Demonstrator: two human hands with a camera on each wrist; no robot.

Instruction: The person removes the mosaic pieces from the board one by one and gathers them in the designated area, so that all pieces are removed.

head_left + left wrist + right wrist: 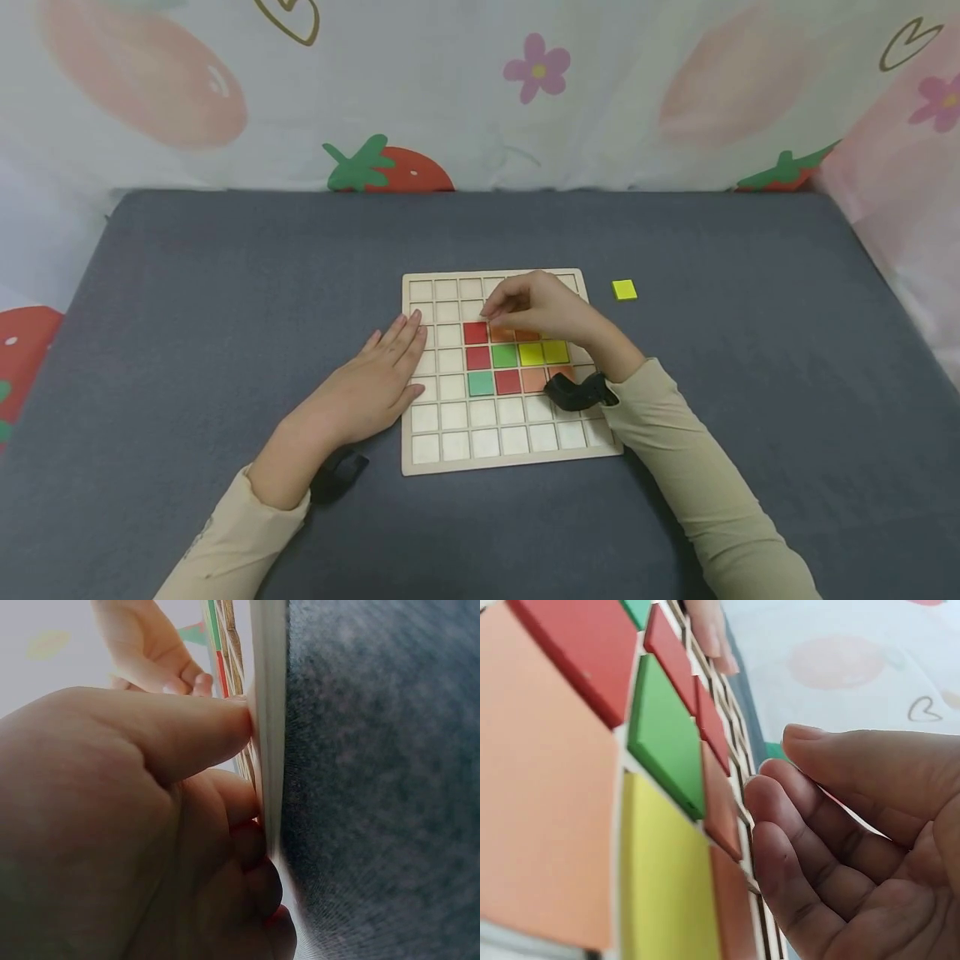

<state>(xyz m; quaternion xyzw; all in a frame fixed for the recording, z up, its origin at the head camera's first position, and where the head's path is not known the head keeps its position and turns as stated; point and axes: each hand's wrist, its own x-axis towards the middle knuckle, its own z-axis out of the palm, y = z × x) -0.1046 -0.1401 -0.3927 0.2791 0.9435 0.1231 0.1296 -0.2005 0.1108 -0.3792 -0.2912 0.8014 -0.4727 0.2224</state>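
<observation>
A pale wooden grid board (450, 440) lies on the table, several coloured square tiles set in its middle cells. My left hand (378, 383) rests flat at the board's left edge, fingertips on the outer cells; the left wrist view shows its thumb (202, 731) against the rim. Over the upper rows is my right hand (543, 308), its fingers loosely bent and no tile showing between thumb and fingertips. Below those fingertips are a red tile (476, 333) and an orange tile (502, 335), the latter partly covered. A green tile (505, 356) and yellow tile (531, 354) sit one row nearer.
One loose yellow tile (624, 290) lies on the grey tablecloth (225, 333) right of the board. A printed curtain (600, 125) hangs behind the table's far edge. Black straps (577, 392) are on both wrists, the right one overlapping the board's lower right cells.
</observation>
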